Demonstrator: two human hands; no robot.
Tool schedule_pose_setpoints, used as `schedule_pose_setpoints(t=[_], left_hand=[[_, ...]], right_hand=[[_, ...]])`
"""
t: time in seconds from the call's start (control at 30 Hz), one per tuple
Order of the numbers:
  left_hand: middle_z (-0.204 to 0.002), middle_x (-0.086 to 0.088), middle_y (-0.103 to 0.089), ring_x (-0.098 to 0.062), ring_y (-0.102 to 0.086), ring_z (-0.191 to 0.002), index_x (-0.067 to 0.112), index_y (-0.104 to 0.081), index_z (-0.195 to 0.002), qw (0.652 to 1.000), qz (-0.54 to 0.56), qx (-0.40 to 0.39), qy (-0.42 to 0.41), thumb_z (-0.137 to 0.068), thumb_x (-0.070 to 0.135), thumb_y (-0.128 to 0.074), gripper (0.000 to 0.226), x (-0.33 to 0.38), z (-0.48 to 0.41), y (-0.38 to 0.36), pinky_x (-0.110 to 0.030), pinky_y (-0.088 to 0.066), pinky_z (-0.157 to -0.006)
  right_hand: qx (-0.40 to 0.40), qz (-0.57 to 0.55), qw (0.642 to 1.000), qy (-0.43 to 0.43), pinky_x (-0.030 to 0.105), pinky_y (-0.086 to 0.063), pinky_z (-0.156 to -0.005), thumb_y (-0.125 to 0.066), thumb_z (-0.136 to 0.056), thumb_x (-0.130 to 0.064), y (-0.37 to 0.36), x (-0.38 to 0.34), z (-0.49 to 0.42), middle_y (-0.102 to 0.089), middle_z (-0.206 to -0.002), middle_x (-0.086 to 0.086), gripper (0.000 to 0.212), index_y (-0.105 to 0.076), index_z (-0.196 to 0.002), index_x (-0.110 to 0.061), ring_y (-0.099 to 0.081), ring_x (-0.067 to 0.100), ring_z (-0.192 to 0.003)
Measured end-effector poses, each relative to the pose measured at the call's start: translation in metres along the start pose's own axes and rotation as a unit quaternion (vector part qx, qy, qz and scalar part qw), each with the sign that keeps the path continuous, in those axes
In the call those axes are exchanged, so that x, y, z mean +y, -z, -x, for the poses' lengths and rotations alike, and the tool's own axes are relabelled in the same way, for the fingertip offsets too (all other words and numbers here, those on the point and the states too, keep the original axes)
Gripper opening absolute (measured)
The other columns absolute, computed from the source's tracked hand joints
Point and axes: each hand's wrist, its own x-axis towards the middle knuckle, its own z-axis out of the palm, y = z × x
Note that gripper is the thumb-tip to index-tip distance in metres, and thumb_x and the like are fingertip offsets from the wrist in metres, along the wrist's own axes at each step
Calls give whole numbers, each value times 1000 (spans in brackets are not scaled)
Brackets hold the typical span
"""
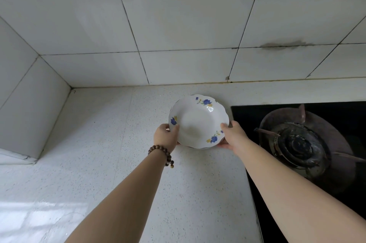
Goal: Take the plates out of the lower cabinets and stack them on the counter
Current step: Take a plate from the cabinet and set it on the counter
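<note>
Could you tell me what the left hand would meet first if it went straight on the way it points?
The left hand grips the plate; beyond it, probably the tiled wall behind the counter, though depth is unclear.

The plate [198,122] looks like glazed white ceramic, glossy. Beneath the plate the table [111,143] is speckled white stone, smooth with a dull sheen. Right of the plate the hob [243,116] is glossy black glass, its burner [301,143] dark, worn metal. Behind the plate the wall tiles [178,25] are smooth, faintly glossy.
</note>
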Motion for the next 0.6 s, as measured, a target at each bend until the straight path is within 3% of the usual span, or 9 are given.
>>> schedule_pose_setpoints(t=[0.1,0.2,0.27,0.33,0.43,0.6], left_hand=[[-102,-5,-63,-30,-65,-99,7,-60,-112,1000,-5,-14,-12,-90,32,-58,33,0,17,9,-47,-55,-87],[-130,-5,-52,-25,-51,-122,10,-46,-135,999,-1,17,-39,-90,33,-57,52,-8,43,17,-40,-45,-98],[-134,-4,-51,-21,-49,-124,13,-46,-132,995,40,61,-70,-90,29,-57,47,-14,66,18,-38,-44,-96],[-122,1,-56,-17,-53,-115,17,-52,-121,991,69,69,-89,-90,27,-55,33,-19,88,15,-31,-45,-86],[-104,5,-63,-15,-59,-102,18,-58,-106,991,100,12,-92,-91,26,-54,18,-20,113,2,-23,-44,-73],[-99,4,-66,-14,-60,-102,15,-65,-103,984,82,-122,-104,-91,24,-55,18,-16,149,-39,-33,-48,-90]], right_hand=[[-10,-9,1000,-16,46,-56,-86,-49,-98,-30,12,4,14,-58,-128,12,50,-36,-144,-16,-63,30,-107],[21,-31,999,12,41,-57,-84,-50,-98,-32,29,14,36,-63,-111,11,42,-48,-135,-12,-64,25,-99],[62,-57,995,57,42,-56,-85,-50,-98,-30,42,26,54,-66,-103,9,34,-55,-126,-12,-65,23,-95],[103,-84,986,102,42,-57,-83,-51,-97,-30,53,38,74,-68,-97,7,29,-59,-118,-12,-67,22,-92],[148,-118,971,146,33,-55,-72,-53,-95,-31,67,57,104,-69,-93,2,21,-63,-107,-17,-68,17,-87],[216,-170,948,161,31,-54,-70,-53,-93,-30,106,95,145,-70,-92,3,15,-64,-97,-21,-69,15,-85]])
